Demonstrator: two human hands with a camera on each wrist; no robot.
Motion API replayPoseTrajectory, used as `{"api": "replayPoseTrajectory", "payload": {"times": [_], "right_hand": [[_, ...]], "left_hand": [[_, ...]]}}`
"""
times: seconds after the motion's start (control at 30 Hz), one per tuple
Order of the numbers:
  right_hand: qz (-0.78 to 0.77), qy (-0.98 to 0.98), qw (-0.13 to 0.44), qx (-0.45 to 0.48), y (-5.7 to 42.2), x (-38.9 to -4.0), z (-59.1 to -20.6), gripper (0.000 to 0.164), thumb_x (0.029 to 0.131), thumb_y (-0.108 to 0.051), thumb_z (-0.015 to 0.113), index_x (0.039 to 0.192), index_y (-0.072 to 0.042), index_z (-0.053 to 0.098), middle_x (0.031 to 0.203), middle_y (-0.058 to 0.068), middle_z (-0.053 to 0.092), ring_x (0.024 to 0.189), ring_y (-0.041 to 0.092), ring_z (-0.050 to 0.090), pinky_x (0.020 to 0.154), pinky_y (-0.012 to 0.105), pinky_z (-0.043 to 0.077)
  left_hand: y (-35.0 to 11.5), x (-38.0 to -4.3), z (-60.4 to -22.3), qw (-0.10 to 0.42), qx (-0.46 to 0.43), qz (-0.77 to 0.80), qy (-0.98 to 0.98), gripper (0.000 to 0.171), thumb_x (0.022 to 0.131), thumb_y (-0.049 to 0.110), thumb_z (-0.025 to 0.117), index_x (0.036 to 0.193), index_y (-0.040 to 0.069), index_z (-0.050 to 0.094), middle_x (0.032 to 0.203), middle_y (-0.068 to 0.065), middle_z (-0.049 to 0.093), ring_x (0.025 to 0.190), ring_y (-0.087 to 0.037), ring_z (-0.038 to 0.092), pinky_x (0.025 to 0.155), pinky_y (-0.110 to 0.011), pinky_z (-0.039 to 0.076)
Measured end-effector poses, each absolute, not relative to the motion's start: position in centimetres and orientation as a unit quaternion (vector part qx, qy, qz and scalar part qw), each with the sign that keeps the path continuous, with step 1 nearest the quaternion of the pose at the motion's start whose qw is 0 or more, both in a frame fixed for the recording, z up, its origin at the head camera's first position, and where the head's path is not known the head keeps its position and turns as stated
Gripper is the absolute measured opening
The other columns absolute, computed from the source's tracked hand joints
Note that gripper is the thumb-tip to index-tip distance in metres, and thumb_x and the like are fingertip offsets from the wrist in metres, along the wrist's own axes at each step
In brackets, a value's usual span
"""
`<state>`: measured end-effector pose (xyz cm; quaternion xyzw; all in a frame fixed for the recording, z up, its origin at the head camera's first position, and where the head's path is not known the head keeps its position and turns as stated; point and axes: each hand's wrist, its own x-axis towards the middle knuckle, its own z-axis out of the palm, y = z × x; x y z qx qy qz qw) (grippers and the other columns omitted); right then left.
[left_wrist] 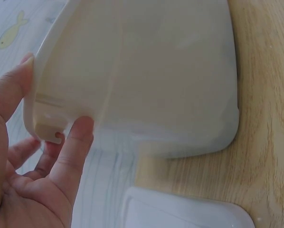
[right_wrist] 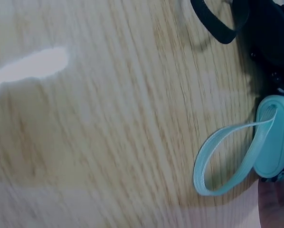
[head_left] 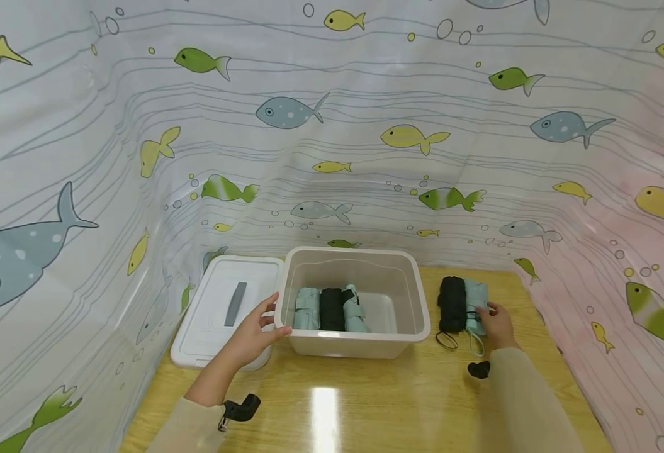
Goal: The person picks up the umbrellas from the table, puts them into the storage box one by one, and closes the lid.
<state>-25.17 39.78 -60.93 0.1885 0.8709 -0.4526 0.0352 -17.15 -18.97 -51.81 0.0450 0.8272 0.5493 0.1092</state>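
A whitish plastic storage box [head_left: 360, 345] stands on the table. My left hand [head_left: 255, 330] grips its front left corner, the thumb on the front rim and the other fingers at the left side; in the left wrist view, fingers [left_wrist: 75, 147] lie against the outer wall. Inside, a teal folded umbrella [head_left: 308, 308], a black one [head_left: 332, 308] and another teal one [head_left: 354, 311] lie side by side. Right of the box, my right hand [head_left: 498, 324] holds a light teal folded umbrella [head_left: 476, 296] by its right side. Its wrist loop [right_wrist: 203, 166] lies toward me.
A black folded umbrella [head_left: 452, 305] with a cord loop lies against the held one. The white lid [head_left: 207, 314] with a grey handle is left of the box. Fish-printed sheeting [head_left: 365, 207] encloses the wooden table [head_left: 399, 402] at the back and sides.
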Motion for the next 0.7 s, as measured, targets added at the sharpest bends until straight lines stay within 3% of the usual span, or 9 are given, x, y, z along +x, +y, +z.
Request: {"api": "replayPoseTrajectory", "payload": {"times": [0.33, 0.7], "right_hand": [[-0.419, 0.88, 0.027, 0.222, 39.6, -25.8, -61.6, 0.067, 0.101, -0.024, 0.056, 0.147, 0.015, 0.029, 0.146, 0.041, 0.031, 0.134, 0.055, 0.033, 0.109, 0.061, 0.031], [-0.432, 0.856, 0.021, 0.282, 38.2, -25.5, -60.6, 0.062, 0.1, -0.02, 0.056, 0.148, 0.011, 0.032, 0.146, 0.038, 0.034, 0.13, 0.054, 0.034, 0.105, 0.061, 0.036]], "left_hand": [[-19.0, -17.2, -51.9, 0.109, 0.048, 0.546, 0.829, 0.091, 0.09, 0.031, 0.077, 0.161, 0.017, 0.023, 0.151, -0.02, 0.038, 0.135, -0.042, 0.045, 0.101, -0.052, 0.047], [-19.1, -17.2, -51.9, 0.11, 0.05, 0.543, 0.831, 0.093, 0.088, 0.037, 0.078, 0.161, 0.019, 0.022, 0.151, -0.02, 0.038, 0.135, -0.042, 0.045, 0.102, -0.054, 0.046]]}}
